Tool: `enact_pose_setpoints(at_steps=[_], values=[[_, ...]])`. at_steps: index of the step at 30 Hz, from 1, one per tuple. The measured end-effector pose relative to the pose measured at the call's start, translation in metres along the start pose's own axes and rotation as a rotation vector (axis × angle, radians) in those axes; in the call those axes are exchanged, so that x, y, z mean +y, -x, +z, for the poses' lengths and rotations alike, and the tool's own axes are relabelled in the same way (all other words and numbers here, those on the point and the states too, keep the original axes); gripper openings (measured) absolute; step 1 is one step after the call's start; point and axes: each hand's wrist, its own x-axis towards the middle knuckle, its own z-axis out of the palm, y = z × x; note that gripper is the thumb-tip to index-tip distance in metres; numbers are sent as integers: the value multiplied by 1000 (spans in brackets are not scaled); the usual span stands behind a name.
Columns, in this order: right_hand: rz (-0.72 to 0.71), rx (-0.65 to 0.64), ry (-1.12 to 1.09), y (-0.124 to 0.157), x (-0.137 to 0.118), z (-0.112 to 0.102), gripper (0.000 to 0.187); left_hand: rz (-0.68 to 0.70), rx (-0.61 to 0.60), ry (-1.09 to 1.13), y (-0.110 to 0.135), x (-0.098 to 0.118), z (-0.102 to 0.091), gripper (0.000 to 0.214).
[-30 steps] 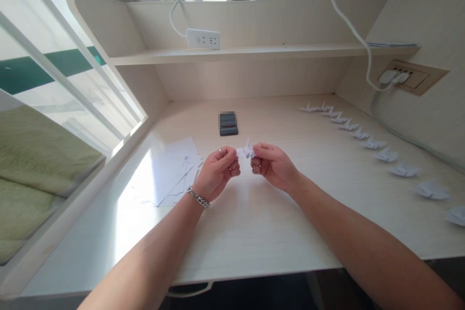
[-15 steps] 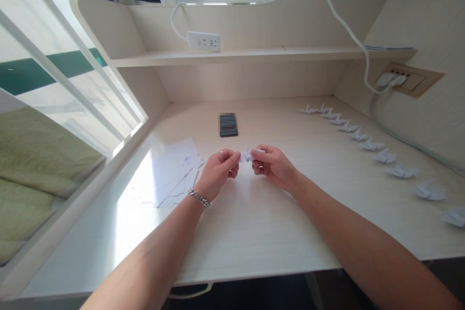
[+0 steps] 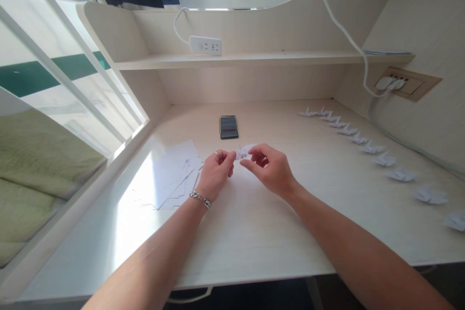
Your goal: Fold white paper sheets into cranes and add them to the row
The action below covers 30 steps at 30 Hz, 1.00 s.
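Observation:
Over the middle of the desk, a small white folded paper crane (image 3: 241,153) is pinched between the thumb and fingers of my left hand (image 3: 217,168). A ring and a chain bracelet are on that hand and wrist. My right hand (image 3: 271,167) is at the crane's right side, its thumb and index finger spread apart. One pale wing shows just behind the right fingertips; whether they touch it I cannot tell. Along the right side of the desk runs a row of several finished-looking white paper cranes (image 3: 370,148).
White paper sheets (image 3: 170,169) lie loosely stacked at the left. A dark, partly blurred device (image 3: 228,127) lies behind my hands. A white power strip (image 3: 205,45) stands on the shelf (image 3: 254,58), and its cable leads to a wall socket (image 3: 409,83).
My right hand has loosened its pinch on the crane, and its thumb has dropped away from the fingers. The crane has shifted slightly left, still in my left hand.

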Motion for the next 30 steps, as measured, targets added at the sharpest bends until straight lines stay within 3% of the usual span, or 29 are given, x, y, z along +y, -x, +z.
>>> enact_pose_setpoints(at_steps=[3, 10, 30], values=[[-53, -8, 123, 3, -1, 5, 14, 28, -49, -27, 1, -1, 1, 37], [13, 38, 133, 0, 8, 3, 15, 23, -150, 15, 1, -4, 1, 35], [60, 68, 170, -1, 7, -1, 16, 24, -44, 82, 0, 2, -5, 39]])
